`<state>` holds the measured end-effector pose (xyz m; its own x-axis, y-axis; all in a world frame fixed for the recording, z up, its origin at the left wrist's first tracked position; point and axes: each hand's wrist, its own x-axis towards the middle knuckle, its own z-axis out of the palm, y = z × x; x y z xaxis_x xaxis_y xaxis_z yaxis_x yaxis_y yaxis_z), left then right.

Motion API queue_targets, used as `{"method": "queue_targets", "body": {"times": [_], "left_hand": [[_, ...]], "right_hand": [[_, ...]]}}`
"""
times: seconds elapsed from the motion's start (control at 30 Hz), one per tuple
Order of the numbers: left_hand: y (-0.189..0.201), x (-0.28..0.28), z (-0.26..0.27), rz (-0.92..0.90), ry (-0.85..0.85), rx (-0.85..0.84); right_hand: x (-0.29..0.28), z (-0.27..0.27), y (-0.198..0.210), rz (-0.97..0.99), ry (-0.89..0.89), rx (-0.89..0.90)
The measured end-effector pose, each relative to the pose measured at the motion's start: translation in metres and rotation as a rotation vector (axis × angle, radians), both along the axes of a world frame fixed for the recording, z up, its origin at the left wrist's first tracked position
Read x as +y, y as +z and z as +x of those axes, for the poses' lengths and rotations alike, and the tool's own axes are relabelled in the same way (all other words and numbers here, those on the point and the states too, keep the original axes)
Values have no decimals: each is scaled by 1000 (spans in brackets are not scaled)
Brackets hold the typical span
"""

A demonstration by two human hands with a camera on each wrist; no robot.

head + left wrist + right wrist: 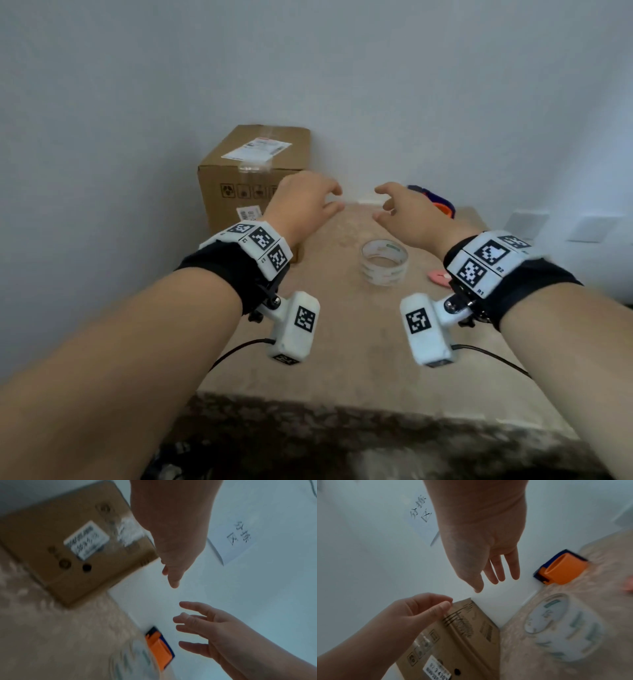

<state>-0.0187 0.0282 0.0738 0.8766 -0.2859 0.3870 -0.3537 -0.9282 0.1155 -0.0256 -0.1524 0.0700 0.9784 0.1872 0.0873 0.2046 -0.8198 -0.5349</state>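
My left hand (pixel 317 200) and right hand (pixel 397 205) hover side by side above the far part of a beige table (pixel 342 359), fingers loosely curled toward each other, holding nothing. A sealed cardboard box (pixel 246 171) with shipping labels stands at the back left; my left hand is just in front of its right edge. In the right wrist view the left hand's fingertips (pixel 447 605) lie close to the box (pixel 462 642) corner; contact is unclear. A roll of clear tape (pixel 384 262) lies on the table below and between my wrists.
An orange and blue tape dispenser (pixel 442 202) sits against the white wall at the back right, partly behind my right hand. A small pink object (pixel 439 278) lies right of the roll. A handwritten paper note (pixel 236 540) hangs on the wall. Cables trail from both wrist cameras.
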Motion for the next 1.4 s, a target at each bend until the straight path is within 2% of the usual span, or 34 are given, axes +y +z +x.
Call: {"method": "queue_targets", "body": {"times": [0.23, 0.33, 0.43, 0.57, 0.7, 0.8, 1.0, 1.4], "left_hand": [[-60, -59, 5, -15, -101, 246], [-77, -68, 7, 56, -128, 356], [-90, -70, 7, 111, -124, 471], [-92, -59, 5, 5, -148, 435], [-92, -46, -6, -258, -181, 460], [-81, -40, -17, -416, -200, 488], [-73, -30, -27, -519, -196, 541], [-72, -33, -27, -552, -133, 543]], "right_hand": [[-52, -5, -53, 149, -199, 89], [-57, -4, -73, 231, -244, 126], [-61, 0, -85, 153, -233, 148], [-57, -3, -84, 181, -137, 185], [-42, -14, -81, 297, 36, 305], [-29, -17, -82, 307, 76, 242], [-18, -21, -79, 398, -20, 93], [-16, -20, -79, 444, -28, 46]]}}
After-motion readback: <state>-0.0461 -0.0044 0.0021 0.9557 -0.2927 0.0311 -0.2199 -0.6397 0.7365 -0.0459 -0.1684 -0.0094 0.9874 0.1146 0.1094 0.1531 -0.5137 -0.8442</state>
